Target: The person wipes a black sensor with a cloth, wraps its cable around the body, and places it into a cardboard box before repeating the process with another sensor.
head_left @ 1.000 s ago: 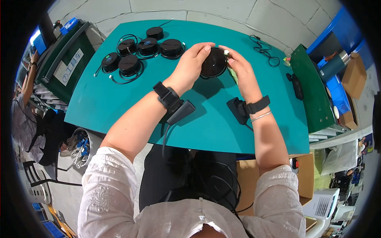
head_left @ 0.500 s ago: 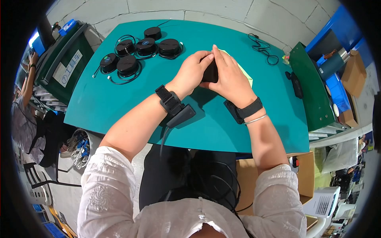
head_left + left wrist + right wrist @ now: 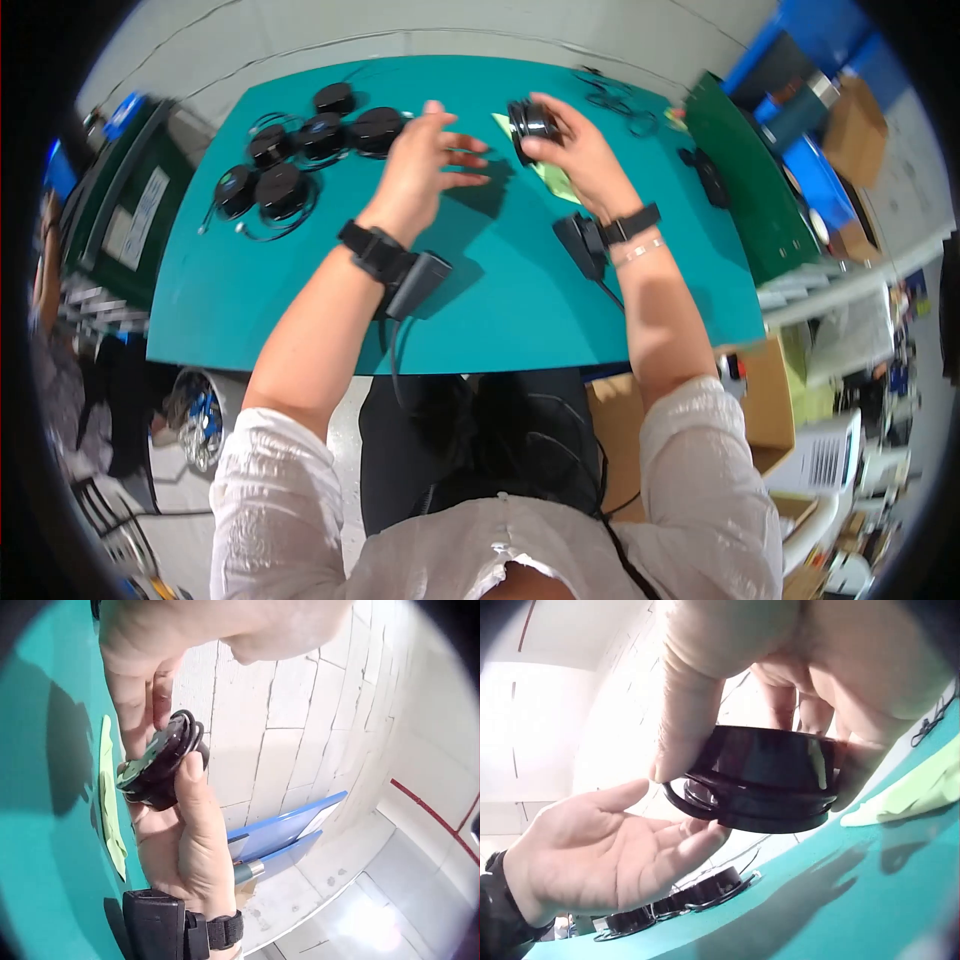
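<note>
A round, glossy black puck-shaped device (image 3: 531, 126) with a cable looped around it is held up over the table. My right hand (image 3: 588, 165) grips it, thumb on one side and fingers on the other. In the right wrist view the device (image 3: 769, 780) hangs below that hand, cable loop at its thumb side. My left hand (image 3: 412, 175) is apart from it in the head view, fingers spread and holding nothing. The left wrist view shows the flat, pale-marked face of the device (image 3: 150, 761). A light green cloth (image 3: 556, 182) lies on the table beneath the right hand.
Several similar black devices (image 3: 280, 190) with coiled cables stand at the table's left back. A black cable (image 3: 620, 105) and a dark case (image 3: 705, 178) lie at the right. Green cabinets (image 3: 745, 200) flank the teal table (image 3: 480, 320), with a wall behind.
The device was between both hands, the right hand covering it half a second ago. Now the left hand has drawn away to the left, and the right hand holds the device alone, tilted. The head view has shifted.
</note>
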`<state>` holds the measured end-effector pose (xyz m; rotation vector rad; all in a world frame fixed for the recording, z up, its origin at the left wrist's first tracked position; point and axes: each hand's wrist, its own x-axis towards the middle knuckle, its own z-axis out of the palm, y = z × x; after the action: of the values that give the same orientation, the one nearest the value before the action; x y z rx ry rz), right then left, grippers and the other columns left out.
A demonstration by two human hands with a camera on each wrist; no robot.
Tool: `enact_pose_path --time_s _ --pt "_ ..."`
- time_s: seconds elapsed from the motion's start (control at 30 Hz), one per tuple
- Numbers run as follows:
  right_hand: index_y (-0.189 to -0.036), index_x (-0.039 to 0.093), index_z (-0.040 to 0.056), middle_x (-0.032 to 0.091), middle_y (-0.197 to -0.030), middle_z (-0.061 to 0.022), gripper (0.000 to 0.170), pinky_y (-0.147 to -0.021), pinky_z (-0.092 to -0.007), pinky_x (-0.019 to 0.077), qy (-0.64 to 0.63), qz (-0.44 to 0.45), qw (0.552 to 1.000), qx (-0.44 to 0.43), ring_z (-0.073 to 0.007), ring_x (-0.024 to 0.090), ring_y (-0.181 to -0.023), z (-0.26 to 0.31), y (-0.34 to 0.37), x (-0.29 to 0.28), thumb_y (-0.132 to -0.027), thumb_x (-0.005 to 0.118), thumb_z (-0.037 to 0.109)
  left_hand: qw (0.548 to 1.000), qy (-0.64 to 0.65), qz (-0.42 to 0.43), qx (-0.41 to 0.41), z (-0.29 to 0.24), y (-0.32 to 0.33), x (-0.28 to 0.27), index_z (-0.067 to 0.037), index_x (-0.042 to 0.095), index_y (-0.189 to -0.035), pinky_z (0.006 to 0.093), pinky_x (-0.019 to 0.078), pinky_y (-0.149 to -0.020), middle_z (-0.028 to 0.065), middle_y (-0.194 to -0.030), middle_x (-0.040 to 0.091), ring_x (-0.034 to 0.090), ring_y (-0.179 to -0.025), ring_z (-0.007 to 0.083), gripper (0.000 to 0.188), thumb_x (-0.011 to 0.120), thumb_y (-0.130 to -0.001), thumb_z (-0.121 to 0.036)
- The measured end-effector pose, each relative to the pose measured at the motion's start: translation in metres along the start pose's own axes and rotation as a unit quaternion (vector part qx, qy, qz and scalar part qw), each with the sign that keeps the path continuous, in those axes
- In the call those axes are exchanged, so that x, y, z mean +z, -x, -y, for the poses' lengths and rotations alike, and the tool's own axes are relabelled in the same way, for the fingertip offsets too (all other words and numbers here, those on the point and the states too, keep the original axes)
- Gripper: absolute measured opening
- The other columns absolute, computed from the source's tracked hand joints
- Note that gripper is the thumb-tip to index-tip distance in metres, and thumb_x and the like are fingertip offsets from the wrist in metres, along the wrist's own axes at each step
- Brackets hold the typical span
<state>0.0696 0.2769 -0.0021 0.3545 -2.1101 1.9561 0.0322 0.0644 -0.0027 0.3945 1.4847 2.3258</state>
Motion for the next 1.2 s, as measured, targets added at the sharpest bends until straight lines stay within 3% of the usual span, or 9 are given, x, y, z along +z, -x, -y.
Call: enact_pose_path --time_s 0.2,0.27,0.47,0.53,0.63,0.77,0.97,1.07,1.2 --pt "-0.130 0.048 0.0007 0.055 -0.115 -0.0106 0.046 -0.091 -0.0510 0.0541 -0.299 -0.034 0.951 -0.066 -0.0273 0.059 -0.104 0.053 0.016 -0.021 -0.091 0.067 0.017 0.992 -0.086 0.041 -0.088 0.012 -0.012 -0.017 0.001 0.054 -0.121 0.0374 0.0533 -0.078 0.0110 -0.092 0.064 0.063 -0.085 0.0234 0.050 0.045 -0.101 -0.044" --pt "-0.147 0.031 0.0037 0.049 -0.126 -0.0111 0.070 -0.093 -0.0338 0.0504 -0.338 0.008 0.938 -0.075 -0.0209 0.060 -0.102 0.077 0.044 -0.037 -0.090 0.069 0.019 0.979 -0.157 0.089 -0.099 0.019 -0.019 -0.025 0.001 0.059 -0.116 0.0324 0.0530 -0.079 0.0095 -0.094 0.064 0.064 -0.087 0.0193 0.042 0.050 -0.100 -0.038" --pt "-0.152 0.026 0.0103 0.047 -0.131 -0.0053 0.087 -0.100 -0.0364 0.0444 -0.103 -0.160 0.970 -0.153 -0.0217 0.046 -0.119 0.134 0.225 -0.072 -0.083 0.078 0.019 0.959 -0.239 0.142 -0.053 0.025 -0.033 -0.042 0.002 0.061 -0.118 0.0253 0.0510 -0.082 0.0071 -0.097 0.063 0.060 -0.088 0.0133 0.027 0.055 -0.099 -0.016" --pt "-0.141 0.039 0.0018 0.057 -0.119 -0.0122 0.061 -0.100 -0.0522 0.0486 -0.011 -0.299 0.935 -0.192 -0.0321 0.058 -0.112 0.121 0.285 -0.079 -0.091 0.067 0.022 0.958 -0.249 0.137 -0.051 0.024 -0.037 -0.047 0.001 0.061 -0.120 0.0253 0.0508 -0.082 0.0067 -0.097 0.063 0.060 -0.088 0.0122 0.028 0.055 -0.099 -0.016" --pt "-0.146 0.035 0.0063 0.057 -0.119 -0.0087 0.066 -0.096 -0.0449 0.0516 -0.020 -0.431 0.897 -0.096 -0.0218 0.060 -0.108 0.079 0.376 -0.114 -0.090 0.068 0.015 0.944 -0.294 0.140 -0.053 0.023 -0.040 -0.049 -0.003 0.061 -0.123 0.0225 0.0485 -0.080 0.0031 -0.099 0.062 0.057 -0.087 0.0094 0.030 0.056 -0.099 -0.020" --pt "-0.131 0.048 0.0040 0.059 -0.109 -0.0057 0.061 -0.069 -0.0272 0.0529 -0.044 -0.663 0.737 0.128 -0.0142 0.062 -0.093 0.008 0.465 -0.169 -0.080 0.080 0.017 0.927 -0.344 0.130 -0.066 0.020 -0.043 -0.048 -0.005 0.059 -0.127 0.0194 0.0458 -0.079 0.0003 -0.103 0.062 0.055 -0.088 0.0065 0.033 0.057 -0.099 -0.023" --pt "-0.136 0.044 0.0062 0.060 -0.115 -0.0093 0.072 -0.080 -0.0457 0.0508 -0.065 -0.700 0.634 0.324 -0.0242 0.060 -0.102 -0.082 0.562 -0.249 -0.077 0.082 0.020 0.920 -0.373 0.096 -0.070 0.013 -0.046 -0.062 -0.006 0.054 -0.134 0.0175 0.0436 -0.077 -0.0017 -0.105 0.061 0.055 -0.089 0.0046 0.039 0.055 -0.100 -0.024" --pt "-0.136 0.049 0.0094 0.062 -0.118 -0.0200 0.095 -0.099 -0.0442 0.0455 0.272 -0.629 0.529 0.500 -0.0343 0.058 -0.115 -0.160 0.652 -0.304 -0.058 0.088 0.048 0.914 -0.388 0.084 -0.080 0.008 -0.043 -0.055 -0.005 0.052 -0.135 0.0166 0.0419 -0.074 -0.0025 -0.105 0.061 0.054 -0.086 0.0034 0.040 0.055 -0.100 -0.024" --pt "-0.135 0.051 0.0211 0.049 -0.134 -0.0204 0.086 -0.104 -0.0429 0.0423 0.295 -0.588 0.406 0.635 -0.0374 0.051 -0.122 -0.129 0.671 -0.306 -0.060 0.086 0.046 0.907 -0.406 0.056 -0.097 0.005 -0.039 -0.044 -0.005 0.050 -0.136 0.0145 0.0397 -0.070 -0.0035 -0.103 0.059 0.051 -0.081 0.0016 0.042 0.054 -0.100 -0.024"
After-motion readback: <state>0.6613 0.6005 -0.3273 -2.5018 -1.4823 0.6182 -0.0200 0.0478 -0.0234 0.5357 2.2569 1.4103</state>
